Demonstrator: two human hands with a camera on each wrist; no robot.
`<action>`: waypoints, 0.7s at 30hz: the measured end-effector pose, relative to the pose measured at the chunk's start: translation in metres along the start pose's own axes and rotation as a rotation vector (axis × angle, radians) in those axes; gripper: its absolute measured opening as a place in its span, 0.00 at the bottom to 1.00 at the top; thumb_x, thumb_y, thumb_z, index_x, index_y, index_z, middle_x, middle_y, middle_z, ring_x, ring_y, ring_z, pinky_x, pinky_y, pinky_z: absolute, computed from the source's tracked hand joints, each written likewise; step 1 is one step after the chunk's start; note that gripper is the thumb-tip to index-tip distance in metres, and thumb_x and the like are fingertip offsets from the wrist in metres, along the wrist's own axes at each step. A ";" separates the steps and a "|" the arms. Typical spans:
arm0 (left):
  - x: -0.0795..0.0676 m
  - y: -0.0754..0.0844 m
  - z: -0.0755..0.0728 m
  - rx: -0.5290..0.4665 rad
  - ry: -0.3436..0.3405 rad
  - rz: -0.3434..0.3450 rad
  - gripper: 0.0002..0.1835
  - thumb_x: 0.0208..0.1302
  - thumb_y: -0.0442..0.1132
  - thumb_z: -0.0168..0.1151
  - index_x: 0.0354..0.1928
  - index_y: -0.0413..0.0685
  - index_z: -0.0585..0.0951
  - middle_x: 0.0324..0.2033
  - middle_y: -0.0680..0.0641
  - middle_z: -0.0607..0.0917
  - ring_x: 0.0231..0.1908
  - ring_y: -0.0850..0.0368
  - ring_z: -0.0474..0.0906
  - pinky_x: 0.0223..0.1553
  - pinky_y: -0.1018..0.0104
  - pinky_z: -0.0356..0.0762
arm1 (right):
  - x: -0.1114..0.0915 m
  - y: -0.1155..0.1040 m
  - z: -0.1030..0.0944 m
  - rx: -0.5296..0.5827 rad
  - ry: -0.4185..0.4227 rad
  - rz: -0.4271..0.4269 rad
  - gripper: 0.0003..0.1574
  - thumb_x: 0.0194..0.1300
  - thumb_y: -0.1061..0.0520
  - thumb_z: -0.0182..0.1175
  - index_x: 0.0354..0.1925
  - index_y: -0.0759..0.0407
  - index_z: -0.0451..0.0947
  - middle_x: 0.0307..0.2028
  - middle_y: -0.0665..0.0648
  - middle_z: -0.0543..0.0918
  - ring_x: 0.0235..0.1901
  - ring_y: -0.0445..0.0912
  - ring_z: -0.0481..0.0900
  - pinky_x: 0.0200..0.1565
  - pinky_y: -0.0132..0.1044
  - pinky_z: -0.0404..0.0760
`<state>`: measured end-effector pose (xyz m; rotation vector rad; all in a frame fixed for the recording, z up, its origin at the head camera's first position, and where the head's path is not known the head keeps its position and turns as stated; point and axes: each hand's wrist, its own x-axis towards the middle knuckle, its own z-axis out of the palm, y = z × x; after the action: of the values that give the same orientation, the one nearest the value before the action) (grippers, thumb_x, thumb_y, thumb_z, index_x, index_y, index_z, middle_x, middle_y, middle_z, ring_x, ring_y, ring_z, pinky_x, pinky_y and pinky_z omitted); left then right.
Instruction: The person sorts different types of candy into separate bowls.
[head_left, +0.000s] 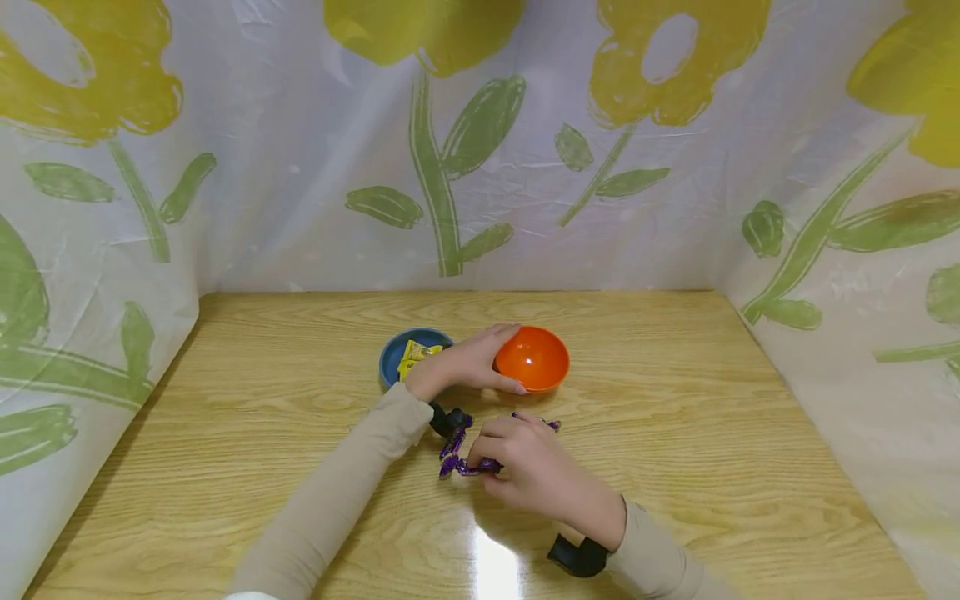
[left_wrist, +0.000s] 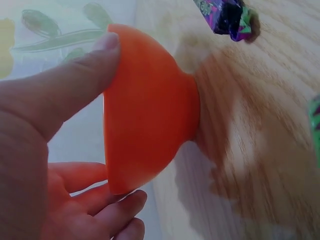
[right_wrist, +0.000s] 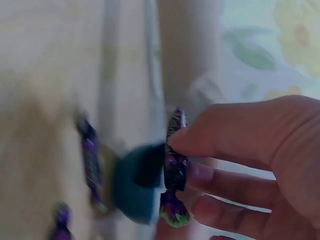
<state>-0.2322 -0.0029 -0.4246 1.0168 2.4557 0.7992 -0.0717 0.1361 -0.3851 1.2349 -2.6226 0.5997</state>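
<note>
An orange bowl (head_left: 534,360) stands upright on the table, and nothing shows inside it. My left hand (head_left: 476,358) grips it across the rim, with the thumb on the near side and the fingers on the far side. Closer to me, my right hand (head_left: 536,467) pinches a purple wrapped candy (right_wrist: 175,175) between thumb and fingertips. More purple candies (head_left: 452,446) lie on the table left of that hand. Another candy (head_left: 553,425) pokes out beyond its knuckles, mostly hidden.
A blue bowl (head_left: 387,367) holding yellow packets (head_left: 422,351) stands left of the orange one, partly covered by my left wrist. Flower-printed sheeting (head_left: 300,233) walls the wooden table (head_left: 675,467) at the back and both sides. Black straps (head_left: 577,557) circle both wrists.
</note>
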 end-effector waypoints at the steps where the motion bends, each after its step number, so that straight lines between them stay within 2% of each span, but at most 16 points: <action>1: 0.000 0.000 0.001 -0.007 0.002 0.007 0.58 0.58 0.59 0.71 0.79 0.43 0.49 0.76 0.41 0.53 0.72 0.42 0.56 0.69 0.47 0.61 | 0.000 0.002 -0.005 0.001 0.008 -0.006 0.12 0.47 0.61 0.76 0.30 0.48 0.85 0.31 0.43 0.82 0.34 0.38 0.78 0.40 0.38 0.74; 6: 0.000 0.000 0.003 -0.043 0.009 0.027 0.55 0.61 0.52 0.70 0.78 0.39 0.47 0.76 0.39 0.52 0.71 0.41 0.56 0.68 0.46 0.62 | 0.000 0.021 -0.029 0.042 0.058 -0.032 0.12 0.46 0.63 0.77 0.30 0.51 0.85 0.31 0.44 0.83 0.32 0.40 0.78 0.38 0.39 0.72; 9: 0.000 0.002 0.004 -0.057 0.010 0.019 0.54 0.63 0.50 0.69 0.78 0.38 0.46 0.76 0.38 0.50 0.72 0.40 0.54 0.69 0.45 0.60 | -0.001 0.038 -0.042 0.081 0.080 -0.012 0.13 0.46 0.64 0.77 0.30 0.52 0.85 0.30 0.45 0.83 0.29 0.40 0.77 0.37 0.38 0.70; 14: -0.001 0.000 0.008 -0.091 0.031 0.023 0.56 0.61 0.49 0.70 0.78 0.36 0.44 0.77 0.35 0.47 0.75 0.40 0.48 0.72 0.47 0.53 | 0.001 0.067 -0.054 0.130 0.063 0.121 0.13 0.49 0.67 0.74 0.32 0.53 0.84 0.28 0.45 0.81 0.25 0.42 0.73 0.32 0.37 0.72; 16: -0.002 -0.002 0.010 -0.132 0.041 0.031 0.58 0.60 0.49 0.71 0.78 0.36 0.43 0.77 0.35 0.46 0.74 0.40 0.48 0.72 0.48 0.54 | 0.003 0.078 -0.056 0.152 0.052 0.185 0.12 0.51 0.68 0.74 0.33 0.55 0.84 0.29 0.47 0.82 0.26 0.44 0.73 0.30 0.37 0.73; 21: -0.007 -0.001 0.016 -0.203 0.073 0.008 0.62 0.58 0.54 0.73 0.79 0.40 0.39 0.77 0.38 0.43 0.75 0.42 0.46 0.72 0.49 0.54 | 0.010 0.105 -0.048 0.202 0.039 0.311 0.10 0.55 0.67 0.72 0.36 0.58 0.86 0.32 0.50 0.83 0.28 0.47 0.74 0.31 0.37 0.76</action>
<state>-0.2195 -0.0029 -0.4361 0.9383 2.3714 1.0807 -0.1593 0.2105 -0.3682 0.8529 -2.7974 0.9503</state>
